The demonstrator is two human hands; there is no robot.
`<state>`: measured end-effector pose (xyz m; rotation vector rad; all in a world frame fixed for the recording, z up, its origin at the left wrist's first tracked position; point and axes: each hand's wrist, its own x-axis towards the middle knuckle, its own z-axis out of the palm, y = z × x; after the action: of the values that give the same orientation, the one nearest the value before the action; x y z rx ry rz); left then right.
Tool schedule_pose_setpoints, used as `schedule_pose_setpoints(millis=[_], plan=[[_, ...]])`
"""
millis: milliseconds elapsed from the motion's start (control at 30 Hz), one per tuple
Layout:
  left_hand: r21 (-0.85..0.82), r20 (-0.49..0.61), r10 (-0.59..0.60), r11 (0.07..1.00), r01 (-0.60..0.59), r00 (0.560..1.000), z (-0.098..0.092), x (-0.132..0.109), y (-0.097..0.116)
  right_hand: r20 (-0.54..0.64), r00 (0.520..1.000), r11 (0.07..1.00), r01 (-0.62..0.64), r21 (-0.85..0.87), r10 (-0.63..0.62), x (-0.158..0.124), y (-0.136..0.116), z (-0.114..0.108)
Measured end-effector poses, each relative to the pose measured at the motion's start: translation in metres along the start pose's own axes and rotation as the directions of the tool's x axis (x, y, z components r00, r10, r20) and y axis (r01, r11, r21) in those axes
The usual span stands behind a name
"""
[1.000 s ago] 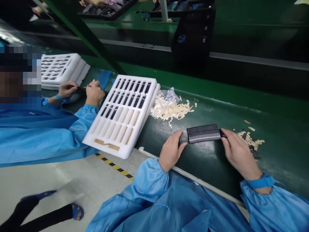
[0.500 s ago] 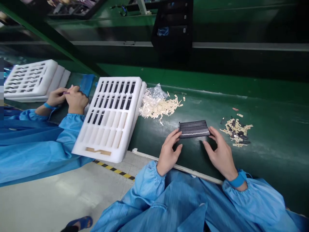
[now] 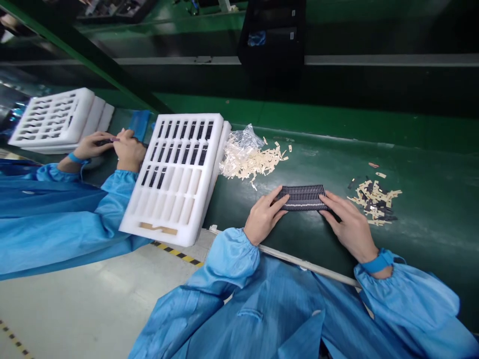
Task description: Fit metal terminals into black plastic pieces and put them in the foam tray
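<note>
On green belt, ribbed black strip [image 3: 303, 197], between left hand [image 3: 264, 218], right hand [image 3: 350, 225]

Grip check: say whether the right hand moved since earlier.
Yes. The right hand shifted away from the scrap pile, fingers now over the right end of the black ribbed strip.

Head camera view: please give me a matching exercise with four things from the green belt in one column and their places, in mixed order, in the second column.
Things:
1. dark ribbed strip
2. white foam tray
3. clear plastic bag
4. pile of beige and dark scraps

Places:
A. right of the right hand
B. left of the left hand
C. between both hands
D. beside the tray's far right corner

Pairs: 1-C, 2-B, 3-D, 4-A
</note>
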<state>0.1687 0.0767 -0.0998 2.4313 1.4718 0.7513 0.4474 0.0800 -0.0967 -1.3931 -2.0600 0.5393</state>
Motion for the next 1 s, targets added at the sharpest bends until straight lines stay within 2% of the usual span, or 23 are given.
schedule_pose_setpoints(millis=[133,267,400,500,600,767,833,933,1000], plan=[[-0.071,-0.078,-0.021,0.997,0.015,0.997,0.005,-0.002,-0.002,-0.084,0.993,0.994,-0.080,0.077,0.086,-0.007,-0.012,0.006],[-0.217,-0.078,-0.081,0.974,0.063,0.994,-0.004,0.002,0.003,-0.131,0.969,0.967,-0.188,0.169,0.211,-0.010,-0.028,0.001],[-0.397,0.026,-0.242,0.888,0.232,0.970,-0.019,0.015,0.008,-0.088,0.927,0.895,-0.323,0.308,0.365,-0.003,-0.037,-0.008],[-0.517,0.160,-0.337,0.772,0.370,0.928,-0.029,0.028,0.008,0.016,0.923,0.846,-0.360,0.394,0.385,0.006,-0.033,-0.016],[-0.532,0.268,-0.362,0.717,0.451,0.893,-0.037,0.042,0.003,0.071,0.943,0.887,-0.330,0.324,0.325,0.018,-0.027,-0.025],[-0.442,0.363,-0.367,0.741,0.505,0.856,-0.047,0.068,-0.009,0.131,0.964,0.958,-0.250,0.139,0.233,0.042,-0.017,-0.041],[-0.453,0.397,-0.354,0.727,0.516,0.847,-0.048,0.078,-0.013,0.154,0.966,0.974,-0.218,0.056,0.207,0.052,-0.011,-0.047],[-0.517,0.451,-0.351,0.646,0.561,0.820,-0.043,0.093,-0.020,0.213,0.949,0.971,-0.238,0.004,0.232,0.074,-0.002,-0.052],[-0.550,0.479,-0.365,0.584,0.597,0.799,-0.037,0.102,-0.025,0.293,0.915,0.955,-0.296,0.019,0.278,0.092,0.002,-0.055]])
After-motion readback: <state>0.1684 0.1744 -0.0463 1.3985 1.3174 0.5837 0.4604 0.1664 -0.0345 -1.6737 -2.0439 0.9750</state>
